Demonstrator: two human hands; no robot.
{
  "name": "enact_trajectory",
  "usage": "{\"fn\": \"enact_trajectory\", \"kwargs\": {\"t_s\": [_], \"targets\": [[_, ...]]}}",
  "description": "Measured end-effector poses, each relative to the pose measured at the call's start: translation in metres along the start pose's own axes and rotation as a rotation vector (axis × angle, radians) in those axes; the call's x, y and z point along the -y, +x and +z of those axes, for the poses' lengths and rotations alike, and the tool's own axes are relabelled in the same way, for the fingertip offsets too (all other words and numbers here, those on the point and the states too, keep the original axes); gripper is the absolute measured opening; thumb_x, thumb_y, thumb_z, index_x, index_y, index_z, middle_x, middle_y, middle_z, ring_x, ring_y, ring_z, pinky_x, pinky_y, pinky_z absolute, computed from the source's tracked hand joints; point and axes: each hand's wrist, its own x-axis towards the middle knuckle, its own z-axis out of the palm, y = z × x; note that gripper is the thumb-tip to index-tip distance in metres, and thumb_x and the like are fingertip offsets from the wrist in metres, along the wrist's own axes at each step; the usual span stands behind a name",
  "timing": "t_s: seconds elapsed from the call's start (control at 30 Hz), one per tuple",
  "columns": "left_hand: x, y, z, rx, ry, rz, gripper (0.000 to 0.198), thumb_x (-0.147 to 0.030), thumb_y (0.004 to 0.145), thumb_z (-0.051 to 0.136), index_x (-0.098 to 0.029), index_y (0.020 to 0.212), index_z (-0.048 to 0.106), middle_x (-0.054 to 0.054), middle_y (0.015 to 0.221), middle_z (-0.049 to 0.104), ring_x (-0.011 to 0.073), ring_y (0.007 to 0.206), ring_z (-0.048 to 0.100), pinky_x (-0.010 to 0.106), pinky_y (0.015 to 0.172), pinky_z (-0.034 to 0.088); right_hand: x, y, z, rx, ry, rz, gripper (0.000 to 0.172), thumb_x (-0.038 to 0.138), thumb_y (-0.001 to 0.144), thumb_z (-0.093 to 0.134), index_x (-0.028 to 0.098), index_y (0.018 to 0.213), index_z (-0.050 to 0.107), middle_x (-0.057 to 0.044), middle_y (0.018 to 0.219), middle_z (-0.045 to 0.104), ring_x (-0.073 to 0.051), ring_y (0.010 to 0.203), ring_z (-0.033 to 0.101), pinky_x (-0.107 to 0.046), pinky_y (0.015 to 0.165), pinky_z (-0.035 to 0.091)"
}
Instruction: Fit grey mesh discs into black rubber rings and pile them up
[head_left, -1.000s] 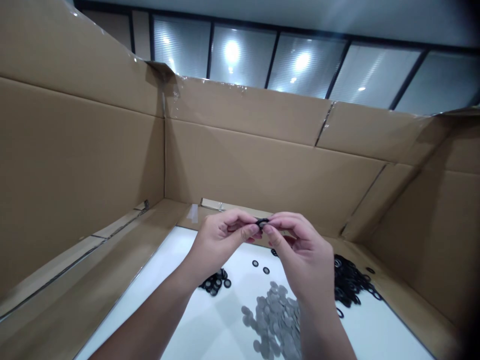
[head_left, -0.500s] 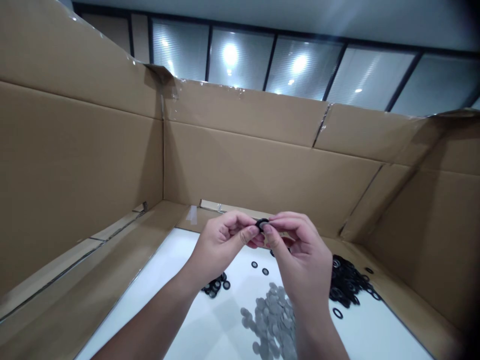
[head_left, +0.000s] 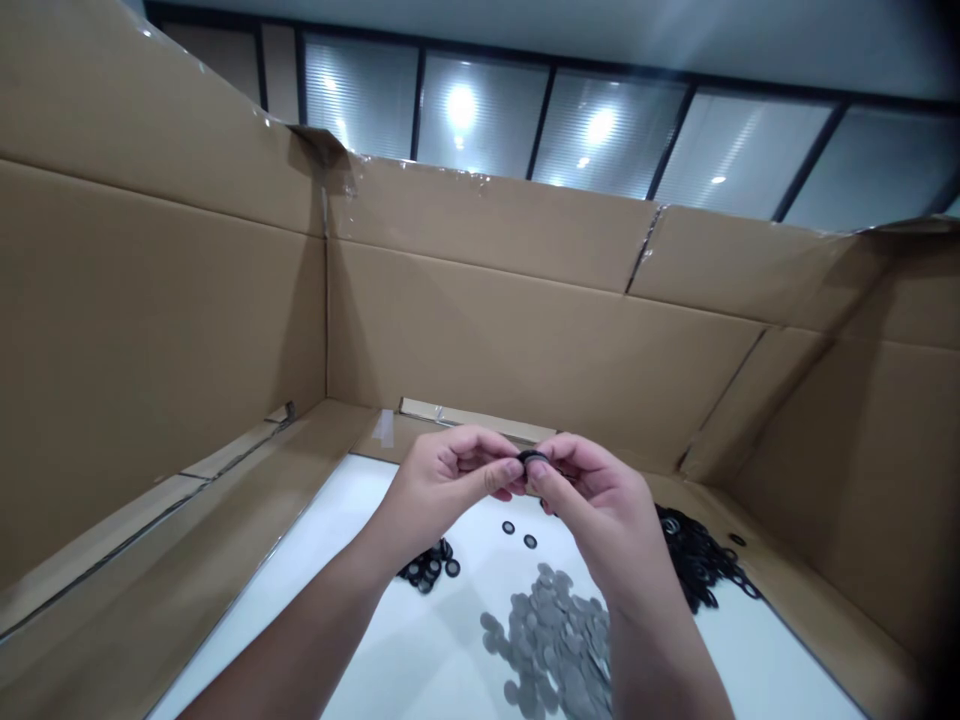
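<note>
Between the fingertips of both hands is a small black ring (head_left: 531,456), held up above the white board. My left hand (head_left: 456,475) pinches its left edge with thumb and index finger. The thumb and fingers of my right hand (head_left: 600,500) close on its right side, along with what looks like a grey disc edge in the ring. Below the hands lies a pile of thin grey discs (head_left: 555,625). Left of it is a small heap of black rings with grey centres (head_left: 429,570). Two similar pieces (head_left: 530,541) lie apart from that heap.
A large pile of black rings (head_left: 694,560) sits at the right, partly hidden by my right forearm. The white board (head_left: 397,650) lies inside a tall cardboard box (head_left: 480,320), whose walls rise at the left, back and right.
My right hand has rolled and shifted slightly, its fingers drawn closer round the black ring. The ring has turned and moved a little right; less of the grey disc shows. My left hand is nearly still.
</note>
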Motion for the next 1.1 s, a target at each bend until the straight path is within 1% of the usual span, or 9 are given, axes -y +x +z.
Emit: {"fn": "enact_trajectory", "kwargs": {"t_s": [0.17,0.27,0.33,0.4,0.5,0.6,0.7,0.97,1.1], "targets": [[0.002,0.001,-0.001,0.024,-0.087,-0.056,0.011,-0.026,0.085,0.078,-0.016,0.088,0.073,0.002,0.079,0.077,0.0133,0.073,0.074,0.023,0.072,0.061,-0.006,0.001,0.004,0.062,0.195,0.018,0.017,0.037,0.087,0.074,0.020,0.086,0.070,0.000,0.076,0.065,-0.011,0.062,0.057,-0.022,0.057,0.048],[0.001,0.001,0.001,0.022,-0.100,-0.054,0.010,-0.024,0.086,0.078,-0.016,0.085,0.072,0.001,0.076,0.077,0.0128,0.073,0.074,0.021,0.072,0.061,-0.009,0.001,0.008,0.064,0.290,0.041,0.016,0.036,0.088,0.074,0.021,0.087,0.070,0.001,0.075,0.062,-0.010,0.063,0.052,-0.021,0.057,0.043],[-0.001,0.001,0.001,0.009,-0.074,-0.032,0.009,-0.024,0.086,0.077,-0.016,0.084,0.073,0.001,0.076,0.077,0.0124,0.074,0.074,0.020,0.072,0.060,-0.010,0.001,0.009,0.065,0.299,0.045,0.017,0.037,0.089,0.074,0.021,0.086,0.069,0.002,0.074,0.061,-0.009,0.062,0.050,-0.021,0.056,0.040],[-0.002,0.000,0.002,-0.020,-0.034,0.001,0.008,-0.023,0.086,0.077,-0.016,0.085,0.075,0.001,0.078,0.077,0.0121,0.075,0.074,0.020,0.072,0.060,-0.009,0.001,0.009,0.067,0.252,0.032,0.018,0.038,0.091,0.072,0.021,0.086,0.068,0.002,0.074,0.060,-0.009,0.062,0.049,-0.021,0.057,0.039],[-0.001,-0.001,0.001,-0.066,0.032,0.042,0.006,-0.023,0.085,0.078,-0.017,0.085,0.076,0.000,0.080,0.077,0.0118,0.078,0.074,0.018,0.073,0.060,-0.005,0.001,0.007,0.056,0.105,-0.013,0.018,0.039,0.093,0.069,0.022,0.086,0.067,0.001,0.080,0.061,-0.010,0.064,0.050,-0.022,0.059,0.042],[0.000,-0.001,0.002,-0.066,0.072,0.073,0.005,-0.023,0.085,0.078,-0.018,0.085,0.077,0.000,0.080,0.077,0.0114,0.078,0.074,0.018,0.073,0.061,-0.002,0.000,0.006,0.041,-0.043,-0.054,0.020,0.040,0.095,0.065,0.022,0.086,0.066,0.000,0.083,0.060,-0.012,0.067,0.052,-0.024,0.060,0.043],[0.002,-0.002,0.002,-0.053,0.097,0.098,0.005,-0.023,0.086,0.076,-0.018,0.087,0.076,0.000,0.082,0.077,0.0117,0.078,0.074,0.019,0.074,0.061,0.001,-0.001,0.005,0.037,-0.134,-0.059,0.022,0.041,0.096,0.061,0.022,0.086,0.064,-0.001,0.083,0.059,-0.014,0.070,0.053,-0.025,0.060,0.043],[0.005,-0.003,0.001,-0.048,0.214,0.142,0.007,-0.024,0.087,0.075,-0.017,0.088,0.076,0.002,0.083,0.076,0.0129,0.078,0.073,0.021,0.074,0.060,0.009,-0.004,-0.006,0.099,-0.258,-0.056,0.018,0.037,0.096,0.060,0.022,0.086,0.065,-0.002,0.085,0.062,-0.016,0.076,0.057,-0.026,0.060,0.042],[0.002,-0.004,0.001,-0.024,0.173,0.054,0.010,-0.028,0.088,0.074,-0.018,0.090,0.074,0.001,0.084,0.076,0.0123,0.077,0.072,0.021,0.073,0.060,0.006,-0.003,-0.007,0.077,-0.190,-0.072,0.017,0.037,0.095,0.063,0.022,0.086,0.066,-0.002,0.086,0.063,-0.016,0.076,0.058,-0.027,0.064,0.045]]}}
